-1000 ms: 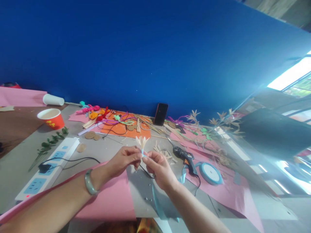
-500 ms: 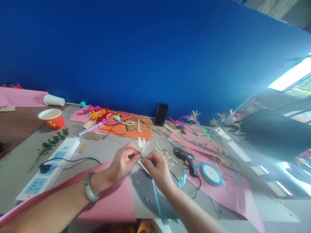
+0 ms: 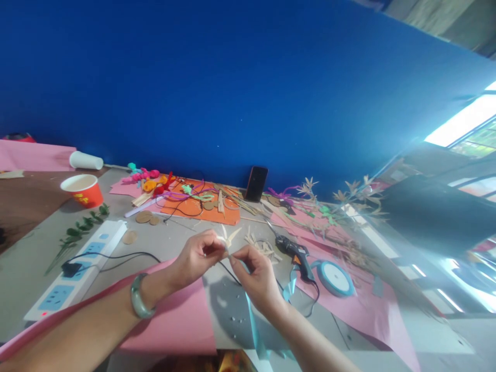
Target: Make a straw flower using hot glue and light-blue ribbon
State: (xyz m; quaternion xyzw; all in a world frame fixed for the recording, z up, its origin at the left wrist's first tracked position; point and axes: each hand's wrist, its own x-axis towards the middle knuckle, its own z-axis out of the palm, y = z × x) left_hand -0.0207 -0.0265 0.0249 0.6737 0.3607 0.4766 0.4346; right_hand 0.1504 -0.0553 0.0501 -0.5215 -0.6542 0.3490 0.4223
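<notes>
My left hand (image 3: 203, 253), with a jade-coloured bangle (image 3: 140, 297) on its wrist, is closed in a pinch on the base of a small pale flower (image 3: 229, 238) made of dry, pointed petals. Close against it, my right hand (image 3: 256, 271) pinches a light blue ribbon (image 3: 251, 320) at the flower's base. The ribbon's long tail hangs below that hand to the table's front edge. The fingertips nearly meet, and the flower's stem is mostly hidden between them.
A hot glue gun (image 3: 296, 254) and a ribbon spool (image 3: 336, 278) lie to the right on pink paper (image 3: 382, 315). A power strip (image 3: 79, 271) and a red paper cup (image 3: 82, 190) stand left. A phone (image 3: 256, 184) leans against the blue wall (image 3: 232, 93).
The flower has turned and tilted to the right in my fingers, its petals now spread apart. My right hand has shifted slightly right and down.
</notes>
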